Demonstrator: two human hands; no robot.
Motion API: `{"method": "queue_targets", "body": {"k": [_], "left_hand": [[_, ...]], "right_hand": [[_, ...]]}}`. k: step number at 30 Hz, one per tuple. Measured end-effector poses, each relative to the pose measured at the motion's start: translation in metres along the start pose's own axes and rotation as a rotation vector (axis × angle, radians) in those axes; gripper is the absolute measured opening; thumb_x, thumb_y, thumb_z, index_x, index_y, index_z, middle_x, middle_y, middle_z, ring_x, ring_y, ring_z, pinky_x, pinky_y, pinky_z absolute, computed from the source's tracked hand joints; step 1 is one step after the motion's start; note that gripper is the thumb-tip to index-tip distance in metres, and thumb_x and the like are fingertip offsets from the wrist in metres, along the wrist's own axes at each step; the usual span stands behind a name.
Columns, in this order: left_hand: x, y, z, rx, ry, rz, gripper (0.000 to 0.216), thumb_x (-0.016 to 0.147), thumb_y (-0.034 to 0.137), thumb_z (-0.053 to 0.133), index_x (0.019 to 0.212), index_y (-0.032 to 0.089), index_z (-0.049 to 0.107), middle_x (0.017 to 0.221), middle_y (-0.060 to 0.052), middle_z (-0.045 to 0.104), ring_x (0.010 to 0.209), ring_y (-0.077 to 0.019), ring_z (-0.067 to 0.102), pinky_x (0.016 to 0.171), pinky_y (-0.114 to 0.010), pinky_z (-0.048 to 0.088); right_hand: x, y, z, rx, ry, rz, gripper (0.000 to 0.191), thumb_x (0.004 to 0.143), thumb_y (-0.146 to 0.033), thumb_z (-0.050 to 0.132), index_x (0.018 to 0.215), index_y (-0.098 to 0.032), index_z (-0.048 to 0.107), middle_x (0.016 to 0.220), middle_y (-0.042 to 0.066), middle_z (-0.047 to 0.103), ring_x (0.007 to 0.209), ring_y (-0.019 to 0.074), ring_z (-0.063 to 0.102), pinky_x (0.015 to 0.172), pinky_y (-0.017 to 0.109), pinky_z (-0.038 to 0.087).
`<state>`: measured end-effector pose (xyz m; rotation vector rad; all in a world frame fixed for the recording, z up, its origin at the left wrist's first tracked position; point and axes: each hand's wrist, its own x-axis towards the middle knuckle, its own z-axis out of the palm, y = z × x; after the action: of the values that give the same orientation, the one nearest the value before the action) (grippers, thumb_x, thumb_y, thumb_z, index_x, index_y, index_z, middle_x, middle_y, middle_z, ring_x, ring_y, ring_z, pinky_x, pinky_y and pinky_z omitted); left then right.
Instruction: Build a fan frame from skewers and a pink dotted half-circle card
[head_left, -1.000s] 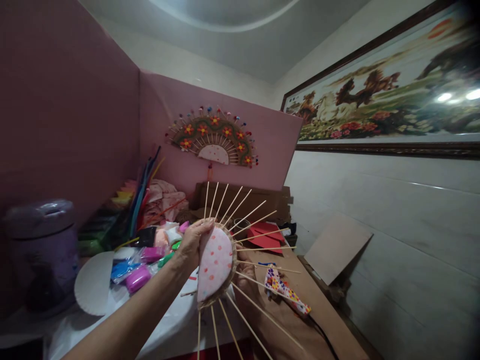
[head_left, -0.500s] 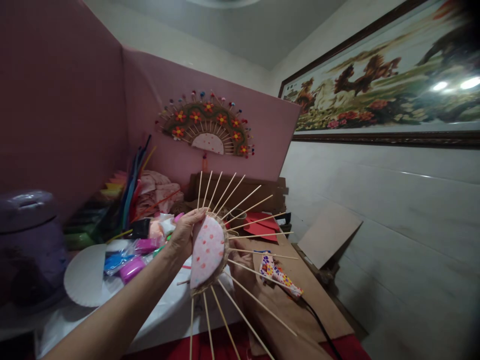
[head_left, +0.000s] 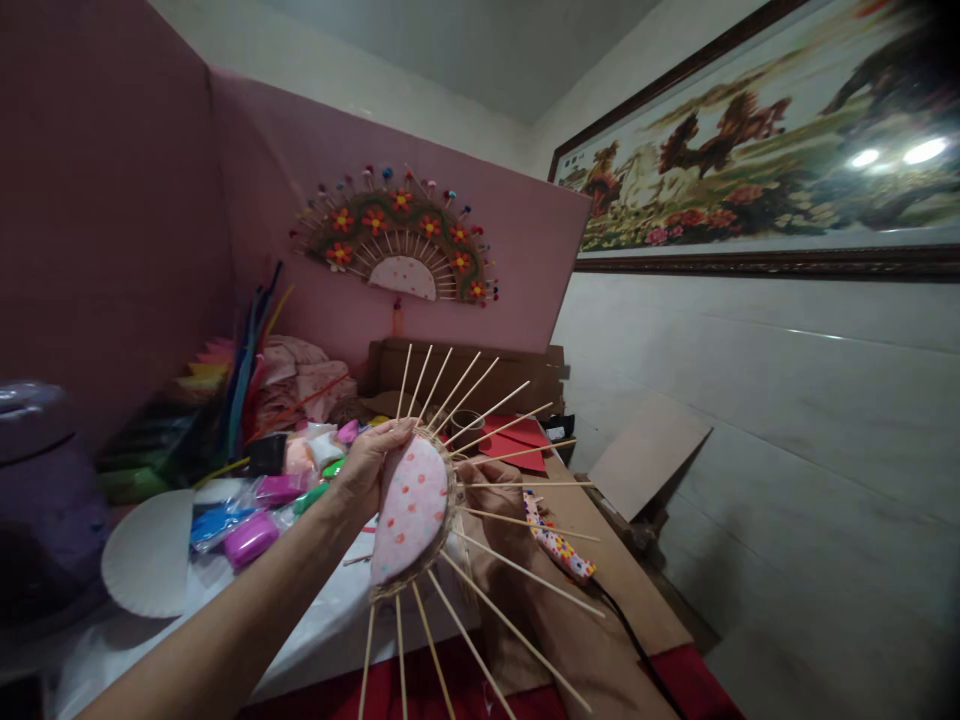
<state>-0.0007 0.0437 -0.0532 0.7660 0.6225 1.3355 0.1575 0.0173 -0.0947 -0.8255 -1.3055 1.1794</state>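
Note:
My left hand (head_left: 367,465) grips the top edge of a half-round fan piece (head_left: 411,512). The piece is pink with dots, has a woven rim, and thin wooden skewers (head_left: 495,418) fan out from it. It is held upright above the table. My right hand (head_left: 486,492) is behind the skewers, its fingers curled against the woven rim. What those fingers pinch is hidden. A glue gun (head_left: 559,545) with a colourful pattern and a black cord lies on the brown board (head_left: 600,560), just right of my right forearm.
A finished fan (head_left: 396,250) hangs on the pink partition. To the left are a white paper plate (head_left: 146,552), bags of coloured clay (head_left: 251,525), pipe cleaners (head_left: 251,365) and a purple bin (head_left: 34,480). Red paper (head_left: 517,445) and a cardboard box (head_left: 465,365) lie behind, and a cardboard sheet (head_left: 646,455) leans on the white wall.
My right hand has come up behind the skewers to the fan's rim. The fan piece stays in my left hand, and the view has shifted a little.

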Motion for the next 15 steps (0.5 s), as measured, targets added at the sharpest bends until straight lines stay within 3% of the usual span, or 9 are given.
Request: {"method": "queue_targets", "body": {"k": [3, 8, 11, 15], "left_hand": [[0.0, 0.0, -0.001, -0.035, 0.004, -0.029, 0.019, 0.066, 0.01, 0.066, 0.085, 0.013, 0.063, 0.064, -0.002, 0.067, 0.05, -0.0121, 0.061, 0.048, -0.02, 0.05], [-0.003, -0.001, -0.002, -0.108, -0.002, -0.275, 0.016, 0.068, 0.026, 0.069, 0.072, 0.012, 0.061, 0.059, -0.008, 0.067, 0.053, -0.0206, 0.064, 0.055, -0.031, 0.054], [-0.009, -0.002, -0.002, -0.067, -0.064, -0.337, 0.012, 0.067, 0.019, 0.068, 0.074, 0.01, 0.063, 0.062, -0.011, 0.068, 0.053, -0.0221, 0.065, 0.054, -0.033, 0.054], [-0.014, 0.0, -0.002, -0.008, -0.123, -0.368, 0.011, 0.064, 0.01, 0.066, 0.074, 0.007, 0.066, 0.064, -0.013, 0.069, 0.054, -0.0232, 0.066, 0.054, -0.032, 0.055]], "right_hand": [[0.002, 0.004, 0.002, 0.052, 0.107, -0.108, 0.015, 0.075, -0.036, 0.062, 0.064, -0.025, 0.064, 0.059, 0.002, 0.056, 0.06, 0.0186, 0.052, 0.057, 0.035, 0.039], [0.002, 0.002, 0.005, 0.085, 0.171, -0.127, 0.012, 0.074, -0.037, 0.061, 0.068, -0.027, 0.064, 0.068, 0.003, 0.06, 0.061, 0.0184, 0.052, 0.056, 0.033, 0.039], [0.004, 0.004, 0.003, 0.097, 0.18, -0.137, 0.009, 0.072, -0.038, 0.062, 0.068, -0.03, 0.063, 0.073, 0.003, 0.061, 0.064, 0.0195, 0.053, 0.056, 0.034, 0.041], [0.004, 0.006, 0.001, 0.093, 0.145, -0.118, 0.009, 0.071, -0.035, 0.064, 0.064, -0.03, 0.061, 0.063, 0.002, 0.057, 0.06, 0.0192, 0.051, 0.051, 0.032, 0.038]]}}
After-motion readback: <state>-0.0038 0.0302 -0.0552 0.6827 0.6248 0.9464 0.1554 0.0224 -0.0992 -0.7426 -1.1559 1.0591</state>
